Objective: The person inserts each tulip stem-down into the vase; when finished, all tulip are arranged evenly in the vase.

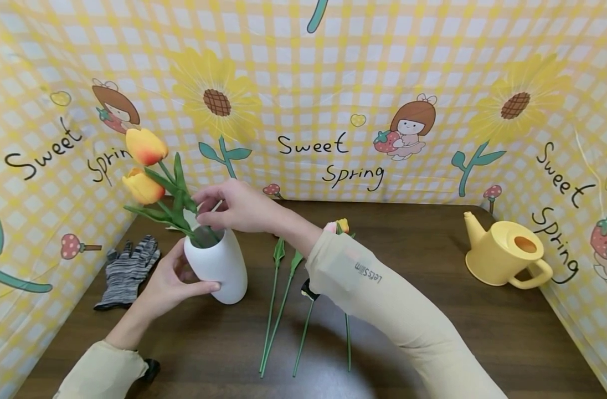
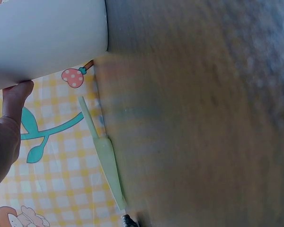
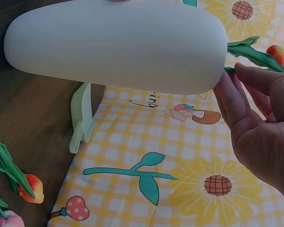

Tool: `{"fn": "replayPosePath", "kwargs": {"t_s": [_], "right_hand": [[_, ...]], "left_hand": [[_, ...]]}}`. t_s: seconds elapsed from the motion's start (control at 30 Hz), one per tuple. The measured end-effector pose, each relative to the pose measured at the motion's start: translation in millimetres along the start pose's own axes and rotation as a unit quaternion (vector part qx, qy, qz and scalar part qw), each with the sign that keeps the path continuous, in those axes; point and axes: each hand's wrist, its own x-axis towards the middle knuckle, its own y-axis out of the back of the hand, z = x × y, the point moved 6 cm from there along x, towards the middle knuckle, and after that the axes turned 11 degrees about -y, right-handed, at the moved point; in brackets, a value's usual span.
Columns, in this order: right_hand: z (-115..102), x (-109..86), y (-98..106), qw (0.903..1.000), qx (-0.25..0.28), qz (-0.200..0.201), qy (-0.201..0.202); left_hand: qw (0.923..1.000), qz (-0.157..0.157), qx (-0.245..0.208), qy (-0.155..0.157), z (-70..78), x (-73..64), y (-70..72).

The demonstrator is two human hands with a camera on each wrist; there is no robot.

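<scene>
A smooth white vase [image 1: 224, 277] stands slightly tilted on the table. My left hand [image 1: 171, 282] grips its side, thumb across the front. Two orange-yellow tulips, an upper one [image 1: 146, 147] and a lower one [image 1: 143, 186], lean left out of the vase mouth, their green leaves [image 1: 183, 197] spread at the rim. Over the opening, my right hand [image 1: 238, 208] pinches a green tulip stem [image 3: 229, 69], fingertips right at the rim. In the right wrist view the vase [image 3: 113, 47] lies across the top. The stems' lower ends are hidden inside it.
Several loose tulip stems [image 1: 269, 321] lie on the wooden table [image 1: 433, 332], their blooms partly behind my right forearm. A yellow watering can [image 1: 503, 255] stands at the right, a grey striped glove [image 1: 126, 271] at the left. Behind the vase is a pale green trowel-like tool [image 2: 108, 163].
</scene>
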Motion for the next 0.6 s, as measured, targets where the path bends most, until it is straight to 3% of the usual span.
{"fn": "replayPosePath", "kwargs": {"t_s": [0.13, 0.33, 0.5, 0.6], "right_hand": [[-0.7, 2.3, 0.9, 0.9997, 0.014, -0.014, -0.012], [1.3, 3.6, -1.8, 0.9940, 0.105, -0.022, -0.024], [3.9, 2.9, -1.7, 0.9894, 0.137, -0.002, -0.047], [6.3, 2.4, -0.5, 0.9818, 0.176, 0.022, -0.067]], "left_hand": [[1.0000, 0.000, 0.000, 0.001, -1.0, 0.2, 0.0], [1.0000, 0.000, -0.002, 0.003, -1.4, 0.6, 0.5], [1.0000, 0.001, -0.003, 0.006, -0.9, 0.9, 1.1], [1.0000, 0.002, -0.004, 0.006, -1.3, 0.9, 0.6]]}}
